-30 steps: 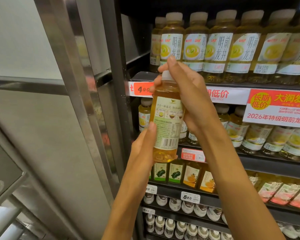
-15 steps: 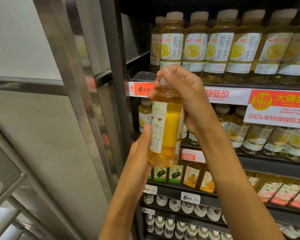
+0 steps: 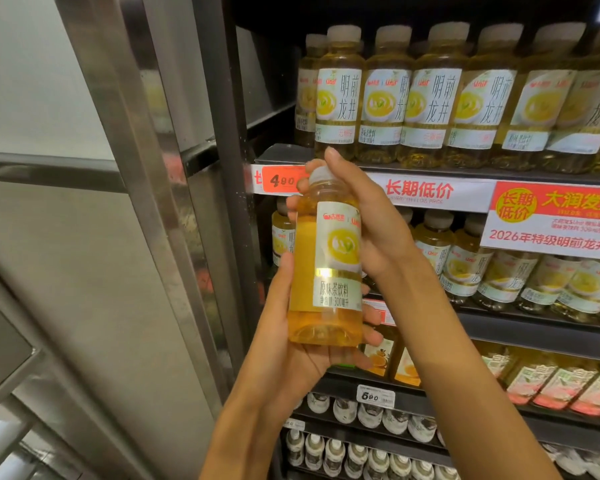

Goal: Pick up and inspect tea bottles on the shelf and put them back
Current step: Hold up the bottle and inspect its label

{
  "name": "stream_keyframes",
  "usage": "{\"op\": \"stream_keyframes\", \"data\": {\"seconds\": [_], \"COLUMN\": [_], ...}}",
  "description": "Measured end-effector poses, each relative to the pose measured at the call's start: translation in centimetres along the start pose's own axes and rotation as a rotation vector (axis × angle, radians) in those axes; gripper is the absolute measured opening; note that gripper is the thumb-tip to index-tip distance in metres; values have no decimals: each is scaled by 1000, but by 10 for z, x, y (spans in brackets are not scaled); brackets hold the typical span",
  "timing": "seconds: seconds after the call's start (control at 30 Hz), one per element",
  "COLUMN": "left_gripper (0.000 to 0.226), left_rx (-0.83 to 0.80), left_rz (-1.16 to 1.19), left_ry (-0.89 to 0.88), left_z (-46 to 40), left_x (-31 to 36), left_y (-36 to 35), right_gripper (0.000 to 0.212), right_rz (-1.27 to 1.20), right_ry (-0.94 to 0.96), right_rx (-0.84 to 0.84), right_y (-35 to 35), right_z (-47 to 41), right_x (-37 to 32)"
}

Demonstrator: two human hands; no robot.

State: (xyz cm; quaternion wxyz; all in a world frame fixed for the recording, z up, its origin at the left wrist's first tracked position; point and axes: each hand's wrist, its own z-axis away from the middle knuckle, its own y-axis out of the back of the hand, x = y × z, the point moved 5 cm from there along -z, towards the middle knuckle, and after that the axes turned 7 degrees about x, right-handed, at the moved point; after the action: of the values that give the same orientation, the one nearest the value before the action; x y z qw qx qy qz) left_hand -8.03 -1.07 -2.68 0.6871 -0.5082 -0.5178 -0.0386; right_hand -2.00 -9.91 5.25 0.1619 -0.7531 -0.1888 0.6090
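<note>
I hold a yellow tea bottle [image 3: 328, 271] with a white cap upright in front of the shelves, its front label toward me. My left hand [image 3: 291, 344] grips its lower body from below, thumb on the left side and fingers wrapped under the base. My right hand [image 3: 368, 220] holds the neck and cap from behind, fingers curled over the top. Rows of the same tea bottles [image 3: 426, 98] stand on the top shelf and on the shelf [image 3: 499, 271] behind my hands.
A steel door frame [image 3: 146, 202] of the cooler stands at the left. Price strips with a 4.90 tag [image 3: 282, 181] and a red promotion sign [image 3: 555, 216] line the shelf edges. Lower shelves carry other drinks [image 3: 378, 417].
The bottle has been turned in my hands: the back label with the barcode faced me before, now the front label does. It sits slightly lower and to the right.
</note>
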Motion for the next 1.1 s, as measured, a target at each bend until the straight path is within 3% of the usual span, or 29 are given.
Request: {"op": "stream_keyframes", "data": {"seconds": [0.23,0.47,0.6,0.77,0.9,1.1], "left_gripper": [65,62,60,67,69,62], "left_rx": [-126,-122,-72,116,175,206], "left_rz": [111,183,152,28,20,-154], "left_ry": [50,42,34,-24,-104,-249], "left_z": [6,11,10,5,3,2], "left_x": [0,2,2,0,-2,-1], "left_y": [-22,-28,-20,-2,3,9], "right_gripper": [24,27,26,23,23,44], "right_rz": [-214,-155,-112,86,190,356], "right_ry": [-260,-355,-268,78,248,128], "right_rx": [162,204,155,37,-8,51], "right_y": [17,24,24,14,5,5], "right_z": [1,5,-2,-3,9,22], "right_x": [15,25,18,-21,-34,-23]}}
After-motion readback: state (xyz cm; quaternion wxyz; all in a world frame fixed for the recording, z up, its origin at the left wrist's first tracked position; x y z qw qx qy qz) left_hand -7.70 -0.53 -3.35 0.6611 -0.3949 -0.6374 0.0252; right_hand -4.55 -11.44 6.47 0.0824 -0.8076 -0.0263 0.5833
